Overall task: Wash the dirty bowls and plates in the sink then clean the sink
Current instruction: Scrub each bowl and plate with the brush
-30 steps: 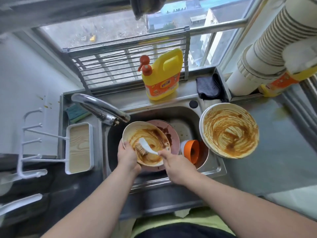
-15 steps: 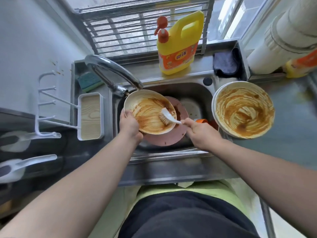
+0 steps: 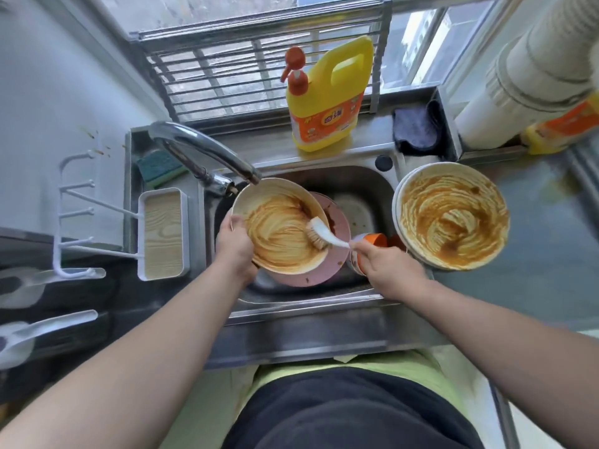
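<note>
Bowl [image 3: 281,230], cream and smeared with brown sauce, sits tilted over the sink [image 3: 363,186] at the middle of the frame, above a pink plate [image 3: 330,264]. My left hand [image 3: 235,246] has its grip curled on the bowl's left rim. My right hand [image 3: 387,270] has its grip clamped round the white handle of a brush [image 3: 321,234], whose bristles press on the bowl's inner right side. Right of the sink, a second sauce-smeared bowl [image 3: 452,215] rests on the worktop [image 3: 547,260]. A yellow detergent bottle [image 3: 327,102] stands behind the sink, and the tap [image 3: 201,150] arches in from the upper left.
</note>
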Motion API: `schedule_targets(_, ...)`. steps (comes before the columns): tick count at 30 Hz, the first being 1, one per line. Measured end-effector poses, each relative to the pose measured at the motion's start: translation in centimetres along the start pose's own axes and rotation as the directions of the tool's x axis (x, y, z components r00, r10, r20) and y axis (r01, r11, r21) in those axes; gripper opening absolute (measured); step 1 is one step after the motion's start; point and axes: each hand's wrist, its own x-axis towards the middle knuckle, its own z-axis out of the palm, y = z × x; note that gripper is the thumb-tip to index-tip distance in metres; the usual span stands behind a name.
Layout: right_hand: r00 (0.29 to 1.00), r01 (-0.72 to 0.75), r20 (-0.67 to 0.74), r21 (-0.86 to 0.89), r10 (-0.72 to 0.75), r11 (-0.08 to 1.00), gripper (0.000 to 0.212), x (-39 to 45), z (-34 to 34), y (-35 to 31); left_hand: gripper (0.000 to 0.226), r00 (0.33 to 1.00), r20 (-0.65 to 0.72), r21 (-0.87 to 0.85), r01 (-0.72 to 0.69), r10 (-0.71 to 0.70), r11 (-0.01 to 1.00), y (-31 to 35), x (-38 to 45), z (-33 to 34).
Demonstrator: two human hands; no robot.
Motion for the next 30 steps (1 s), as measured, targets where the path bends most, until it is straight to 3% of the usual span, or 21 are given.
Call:
schedule_targets(3,0.997,-0.008,-0.071,-0.050,0.004,0.999,0.028,3.2,-2.1,-2.0,0.039,0.998,0.056,0.091,-0.010,0.005,0.996,-1.0,-0.6,0.6)
schedule_targets(8,0.993,0.116,-0.045,0.253,-0.108,0.961,0.028,2.3,0.4,-9.4,0.033,0.997,0.052,0.018,0.052,-0.053,0.998,-0.9,-1.9,2.7)
schedule_targets(11,0.980,0.188,0.000,0.292,-0.197,0.938,0.029,-2.0,3.0,-9.2,0.034,0.999,-0.034,-0.033,-0.017,0.016,0.999,-0.2,-1.1,2.6)
schedule_targets(13,0.983,0.159,0.057,0.222,-0.176,0.962,0.032,-3.7,3.5,-5.9,0.037,0.997,-0.059,-0.005,-0.053,0.053,0.999,0.2,-0.1,1.7)
schedule_targets(15,0.993,0.073,0.086,0.041,-0.077,0.996,0.036,-3.2,2.6,-2.0,0.038,0.999,0.001,0.037,-0.053,0.053,0.998,0.5,0.3,0.9)
schedule_targets(18,0.998,0.055,-0.001,-0.269,-0.058,0.962,0.046,-0.2,-0.2,1.2,0.037,0.994,0.108,0.138,-0.041,0.027,0.990,0.2,-0.1,0.6)
schedule_targets(22,0.988,0.055,-0.104,-0.453,-0.114,0.890,0.054,2.8,-1.7,0.3,0.038,0.986,0.165,0.235,-0.053,0.014,0.971,0.7,-0.6,0.8)
schedule_targets(24,0.995,0.048,-0.063,-0.376,-0.077,0.925,0.047,2.0,-0.1,-0.8,0.036,0.988,0.144,0.216,-0.091,0.060,0.972,1.4,-0.6,0.8)
schedule_targets(26,0.998,0.053,0.032,-0.156,-0.048,0.986,0.030,-0.3,2.2,-1.8,0.035,0.992,0.078,0.152,-0.111,0.100,0.982,1.9,-0.1,0.6)
schedule_targets(30,0.980,0.129,0.129,0.178,-0.153,0.976,0.027,-3.9,4.6,-5.3,0.035,0.990,0.005,0.182,-0.143,0.144,0.973,0.2,0.4,-0.1)
